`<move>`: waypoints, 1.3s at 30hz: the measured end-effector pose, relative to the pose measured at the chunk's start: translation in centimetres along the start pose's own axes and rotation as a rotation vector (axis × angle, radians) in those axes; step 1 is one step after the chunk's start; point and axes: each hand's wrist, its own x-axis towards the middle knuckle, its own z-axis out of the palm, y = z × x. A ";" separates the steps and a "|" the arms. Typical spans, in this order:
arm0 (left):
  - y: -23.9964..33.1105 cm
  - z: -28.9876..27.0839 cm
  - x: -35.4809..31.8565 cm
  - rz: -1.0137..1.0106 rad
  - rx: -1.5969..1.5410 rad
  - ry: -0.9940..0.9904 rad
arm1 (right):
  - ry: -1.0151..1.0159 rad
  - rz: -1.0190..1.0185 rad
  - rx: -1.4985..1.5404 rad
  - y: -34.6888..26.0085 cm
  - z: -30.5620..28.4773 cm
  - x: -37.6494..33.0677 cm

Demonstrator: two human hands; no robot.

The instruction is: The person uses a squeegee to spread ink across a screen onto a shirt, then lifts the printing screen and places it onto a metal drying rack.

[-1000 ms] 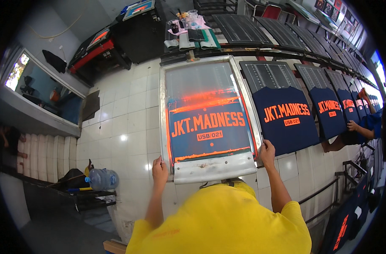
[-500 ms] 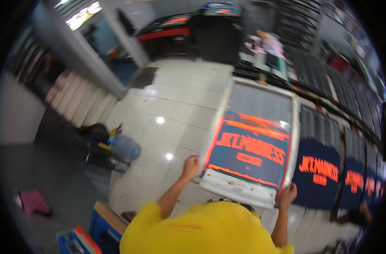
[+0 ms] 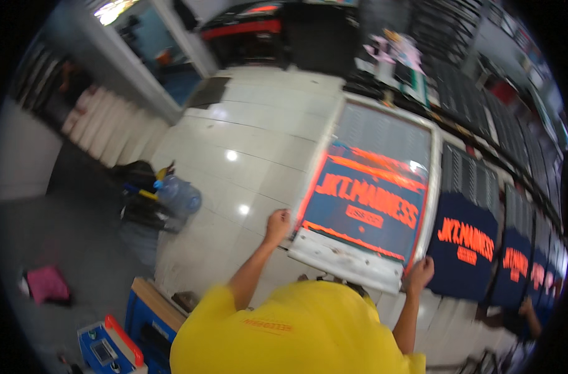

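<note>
A screen-printing frame lies in front of me, its mesh smeared with bright orange ink around orange lettering. Dark navy cloth shows through the mesh. My left hand is closed at the near left corner of the frame. At the near right side, my right hand grips the opposite edge. A wide pale bar spans the end nearest my body. Just right of the frame, a navy shirt with orange lettering is stretched over a grey board. My fingertips are partly hidden on both sides.
More printed navy shirts continue in a row to the right, where another person's hand reaches in. Pink and white cloths lie beyond the frame. A large water bottle and a blue device stand to the left.
The whole view has shifted slightly, so things sit higher in the picture. Both my hands keep their hold on the screen-printing frame.
</note>
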 end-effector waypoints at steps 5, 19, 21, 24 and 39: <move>-1.0 -1.3 0.9 -0.125 0.013 -0.160 | 0.003 0.080 0.066 -3.7 0.3 -0.7; 2.5 -2.8 1.4 -0.187 -0.062 -0.201 | 0.070 0.115 0.083 -5.5 -0.2 -1.1; 2.1 -2.4 1.6 -0.158 -0.100 -0.163 | 0.060 0.133 0.093 -5.7 -0.3 -1.2; 2.4 -2.7 1.3 -0.141 -0.081 -0.149 | 0.051 0.147 0.103 -5.8 -0.8 -1.2; 3.2 -9.8 0.2 -0.171 -0.069 -0.071 | -0.003 0.100 0.414 -9.5 -0.7 -5.1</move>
